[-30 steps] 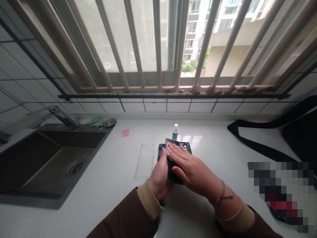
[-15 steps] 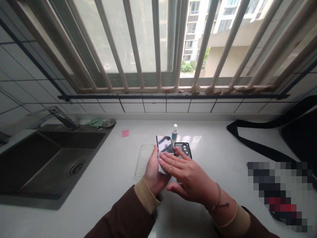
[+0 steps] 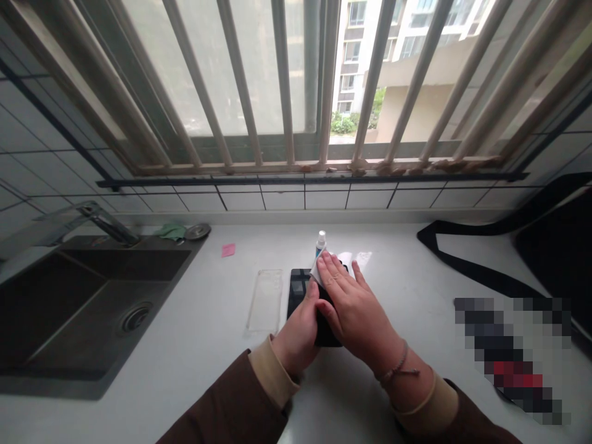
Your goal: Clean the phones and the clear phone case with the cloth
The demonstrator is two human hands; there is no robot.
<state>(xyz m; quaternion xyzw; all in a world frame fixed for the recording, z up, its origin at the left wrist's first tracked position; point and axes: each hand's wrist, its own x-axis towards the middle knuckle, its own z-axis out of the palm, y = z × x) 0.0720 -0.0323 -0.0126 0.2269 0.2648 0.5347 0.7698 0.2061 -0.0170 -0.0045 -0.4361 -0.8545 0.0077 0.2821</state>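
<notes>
A dark phone with a glossy screen is in my left hand, whose thumb lies along its near side. My right hand presses a white cloth with its fingertips near the phone's upper right edge. Most of the cloth and the phone's right part are hidden under that hand. Behind the fingers stands a small white spray bottle with a blue label. A clear phone case lies flat to the left. A black case, mostly covered by my hands, lies beneath them.
At the left is a dark sink with a faucet, a green cloth and a metal strainer. A pink note lies on the white counter. At the right are a black strap and a blurred-out item.
The phone has turned in my left hand and its screen looks darker. My right hand has moved up with the cloth to the phone's far right edge. The view has shifted slightly.
</notes>
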